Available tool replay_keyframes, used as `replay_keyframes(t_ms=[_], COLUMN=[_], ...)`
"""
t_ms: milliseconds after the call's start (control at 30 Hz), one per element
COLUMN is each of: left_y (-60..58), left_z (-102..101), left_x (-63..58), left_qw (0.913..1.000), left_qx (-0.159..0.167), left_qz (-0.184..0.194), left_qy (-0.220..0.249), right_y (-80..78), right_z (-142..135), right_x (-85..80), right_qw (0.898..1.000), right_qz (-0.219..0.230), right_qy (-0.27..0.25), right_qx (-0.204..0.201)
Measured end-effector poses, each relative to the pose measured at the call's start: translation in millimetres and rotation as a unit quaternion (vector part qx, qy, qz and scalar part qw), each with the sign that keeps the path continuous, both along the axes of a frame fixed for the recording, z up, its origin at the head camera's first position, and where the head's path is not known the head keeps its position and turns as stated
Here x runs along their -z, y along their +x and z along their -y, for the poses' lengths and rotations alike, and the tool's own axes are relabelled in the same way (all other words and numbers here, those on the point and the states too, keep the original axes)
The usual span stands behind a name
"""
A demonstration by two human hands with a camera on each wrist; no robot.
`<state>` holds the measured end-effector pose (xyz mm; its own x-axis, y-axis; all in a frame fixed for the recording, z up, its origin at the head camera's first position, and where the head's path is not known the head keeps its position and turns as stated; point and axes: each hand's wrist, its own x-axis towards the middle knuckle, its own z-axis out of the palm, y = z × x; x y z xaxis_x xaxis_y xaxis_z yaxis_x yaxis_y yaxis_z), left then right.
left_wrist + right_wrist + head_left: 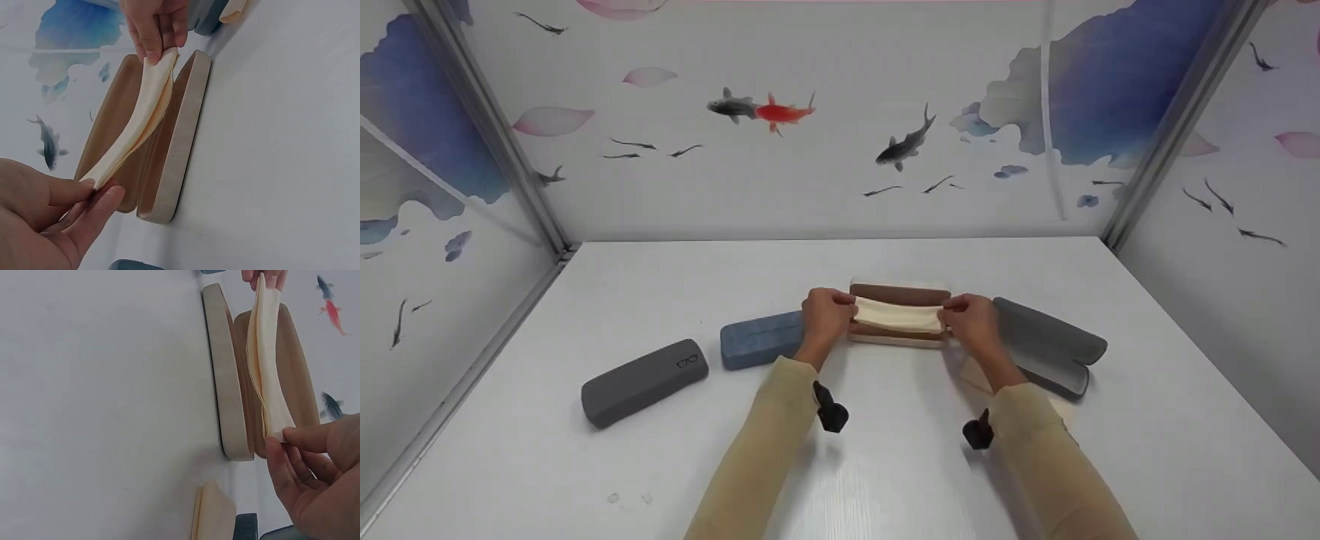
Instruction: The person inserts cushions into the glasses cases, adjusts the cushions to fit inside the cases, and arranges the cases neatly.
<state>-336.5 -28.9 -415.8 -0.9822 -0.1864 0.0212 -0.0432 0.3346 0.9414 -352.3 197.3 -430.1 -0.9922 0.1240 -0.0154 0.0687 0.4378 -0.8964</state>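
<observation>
A folded cream cloth point(898, 315) is stretched between the two hands, above an open glasses case point(896, 341) with a brown lining and a pale outer shell. My left hand point(826, 319) pinches the cloth's left end between thumb and fingers. At the other end my right hand point(973, 322) pinches it the same way. In the left wrist view the cloth point(135, 124) sags slightly, its folded layers parting along one edge. The case point(228, 377) lies beneath it with the lid spread back; the cloth covers part of the inside.
A blue case point(761, 341) stands by the left hand, and a closed grey case point(645, 382) with a glasses mark lies farther left. To the right lies an open dark grey case point(1050, 345). Another folded cloth point(216, 512) sits near the right forearm. Printed walls enclose the white table point(885, 465).
</observation>
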Motion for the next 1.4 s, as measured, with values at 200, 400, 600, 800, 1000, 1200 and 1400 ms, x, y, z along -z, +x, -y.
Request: replay_keyframes(t_ms=[200,400,600,800,1000,1200,1400], left_y=[-3.2,-5.0,-6.1,-6.8,-6.9,-7.3,-9.4], left_z=[-7,-12,-12,-10,-7,-1,3], left_x=[6.7,12.1,13.5,9.5,5.7,-1.1,-20.1], left_qw=[0.9999,0.9986,0.9943,0.9927,0.9945,0.9926,0.9944], left_qx=[-0.007,-0.012,-0.028,-0.024,-0.016,-0.027,-0.016], left_qz=[-0.005,-0.035,-0.054,-0.06,-0.036,-0.022,0.026], left_qy=[-0.005,-0.039,-0.087,-0.101,-0.097,-0.116,-0.101], right_y=[-4.4,-5.6,-5.5,-4.5,-0.3,3.8,4.3], right_z=[-2,-2,0,1,-1,-2,0], right_x=[8.8,11.4,10.1,10.0,9.0,-3.9,-27.8], right_qw=[1.0,1.0,0.999,0.999,0.999,0.996,0.993], right_qz=[0.003,0.007,-0.006,-0.007,-0.023,-0.017,-0.039], right_qy=[0.005,0.015,0.031,0.046,0.045,0.084,0.092], right_qx=[0.008,0.018,0.008,0.008,-0.007,0.028,0.064])
